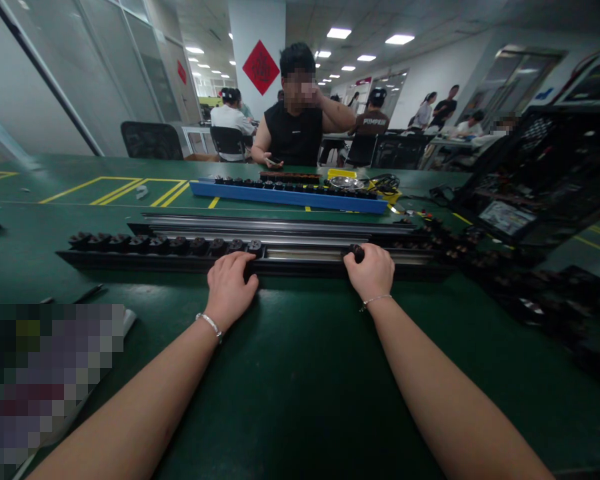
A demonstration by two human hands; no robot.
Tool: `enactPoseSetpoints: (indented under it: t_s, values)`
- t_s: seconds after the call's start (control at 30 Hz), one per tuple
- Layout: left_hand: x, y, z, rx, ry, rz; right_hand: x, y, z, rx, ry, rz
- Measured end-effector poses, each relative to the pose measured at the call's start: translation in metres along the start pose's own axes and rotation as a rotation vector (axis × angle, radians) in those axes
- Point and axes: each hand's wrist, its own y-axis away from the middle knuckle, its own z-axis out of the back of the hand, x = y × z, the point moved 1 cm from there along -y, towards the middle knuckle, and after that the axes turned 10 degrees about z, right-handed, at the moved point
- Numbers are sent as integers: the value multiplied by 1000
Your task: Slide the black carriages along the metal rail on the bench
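1. The near black rail point(300, 269) lies left to right across the desk point(300, 360), presumably so we can reach its whole length.
2. Our left hand point(229, 283) bends its fingers over the right end of a row of black pieces point(157, 244), thumb spread; likely steadying, but we cannot tell whether it grips.
3. Our right hand point(373, 270) is narrowed around a small black piece point(356, 253) at the rail, apparently for control.
4. Between them, the channel shows bare.
5. Loose black parts point(480, 248) heap at right, seemingly for easy access.
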Motion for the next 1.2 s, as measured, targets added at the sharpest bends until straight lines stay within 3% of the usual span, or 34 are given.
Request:
enactPoseSetpoints:
  t_s: [0.77, 1.2]
  values:
    - [0, 0, -1, -2, -8, -3, -20, -2, 2, -54, 66, -53]
    - [2, -1, -2, -7, -13, -18, -24, -4, 9, -12, 75, -94]
